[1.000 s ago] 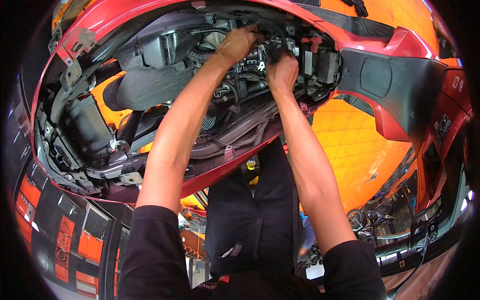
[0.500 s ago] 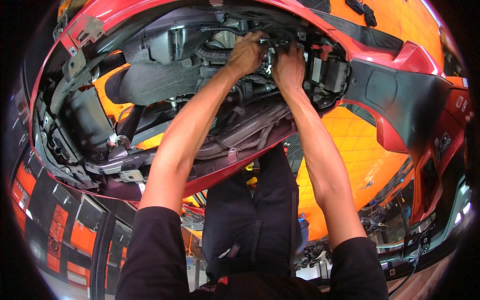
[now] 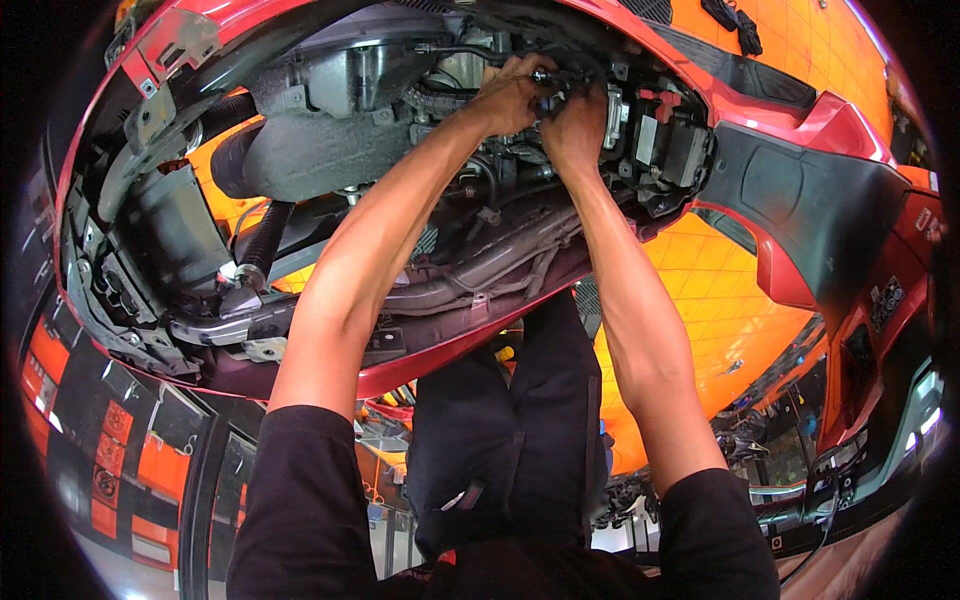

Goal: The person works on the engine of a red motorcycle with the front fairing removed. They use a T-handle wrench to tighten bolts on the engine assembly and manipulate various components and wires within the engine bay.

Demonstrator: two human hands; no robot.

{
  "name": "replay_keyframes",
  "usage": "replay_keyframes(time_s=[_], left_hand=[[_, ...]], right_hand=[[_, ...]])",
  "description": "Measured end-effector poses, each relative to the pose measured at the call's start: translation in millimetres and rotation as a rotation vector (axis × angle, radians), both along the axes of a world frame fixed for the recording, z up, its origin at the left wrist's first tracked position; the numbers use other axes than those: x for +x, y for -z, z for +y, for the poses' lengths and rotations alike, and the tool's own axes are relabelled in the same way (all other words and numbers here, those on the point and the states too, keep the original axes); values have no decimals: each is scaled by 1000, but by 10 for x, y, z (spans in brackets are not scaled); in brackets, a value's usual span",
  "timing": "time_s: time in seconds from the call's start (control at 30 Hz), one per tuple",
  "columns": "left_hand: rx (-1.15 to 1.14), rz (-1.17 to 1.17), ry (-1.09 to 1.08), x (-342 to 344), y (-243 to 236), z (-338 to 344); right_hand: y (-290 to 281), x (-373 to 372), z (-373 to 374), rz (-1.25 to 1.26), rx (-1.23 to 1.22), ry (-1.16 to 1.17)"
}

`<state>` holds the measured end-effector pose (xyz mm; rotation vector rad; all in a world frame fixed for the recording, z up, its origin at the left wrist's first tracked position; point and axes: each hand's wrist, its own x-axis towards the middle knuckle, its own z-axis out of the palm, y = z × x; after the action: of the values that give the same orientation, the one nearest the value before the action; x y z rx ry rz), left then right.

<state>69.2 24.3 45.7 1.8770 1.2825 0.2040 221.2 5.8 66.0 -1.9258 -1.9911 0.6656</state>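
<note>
Both my arms reach into the open body of a red scooter [image 3: 440, 362], among dark hoses and engine parts. My left hand [image 3: 511, 98] is closed, its fingers curled beside a small shiny metal part [image 3: 542, 76]; what they grip is too small to make out. Close to its right, my right hand [image 3: 577, 128] points down into the same spot with bent fingers. Its fingertips sink into shadow between the parts, and whatever they pinch is hidden. A black hose [image 3: 470, 50] runs just beyond my left hand.
To the right of my hands sits a black battery [image 3: 684, 152] by a red terminal cover [image 3: 657, 104]. A dark rounded housing [image 3: 320, 158] fills the left of the bay. A frame tube [image 3: 440, 290] crosses below my forearms. Black gloves [image 3: 735, 25] lie on the orange tiled floor [image 3: 700, 330].
The scooter has shifted slightly to the right in view. Both hands stay at the same cluster of parts, the right hand's fingers now tucked in more.
</note>
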Motion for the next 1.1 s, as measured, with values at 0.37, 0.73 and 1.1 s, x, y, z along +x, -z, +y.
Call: replay_keyframes(time_s=[0.37, 0.73, 1.1], left_hand=[[-79, 18, 64, 127, -111, 196], [155, -233, -152, 65, 48, -26], [268, 246, 265, 104, -35, 246]], right_hand=[[14, 36, -27, -51, -19, -25], [-40, -4, -7, -47, -41, 13], [-767, 810, -346, -5, -293, 72]])
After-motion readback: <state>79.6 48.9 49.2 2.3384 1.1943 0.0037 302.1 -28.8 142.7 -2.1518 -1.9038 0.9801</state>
